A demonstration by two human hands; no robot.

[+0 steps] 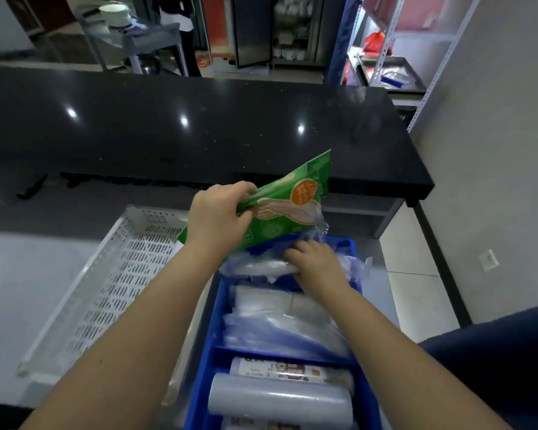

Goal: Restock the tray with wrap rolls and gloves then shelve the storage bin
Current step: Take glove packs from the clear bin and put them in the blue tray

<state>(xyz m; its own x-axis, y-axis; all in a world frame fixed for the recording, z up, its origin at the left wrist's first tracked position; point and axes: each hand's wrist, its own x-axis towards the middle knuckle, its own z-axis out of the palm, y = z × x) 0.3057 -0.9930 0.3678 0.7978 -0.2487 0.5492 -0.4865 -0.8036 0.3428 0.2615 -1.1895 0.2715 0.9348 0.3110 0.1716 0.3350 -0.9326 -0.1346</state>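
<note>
Two wrap rolls (280, 395) lie in blue storage bin's (205, 367) near compartment | clear plastic packs (280, 321) fill the middle | right hand (317, 265) clamped on a clear pack (258, 268) at far end | left hand (218, 215) grips green glove packet (280, 200) above bin | white perforated tray (121, 274) just left | black counter (199, 125) beyond

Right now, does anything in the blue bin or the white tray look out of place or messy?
Only mild disorder: loose clear plastic bags spill over the far end of the blue storage bin under the right hand. The left hand holds the green glove packet tilted. The white perforated tray holds nothing visible.
</note>
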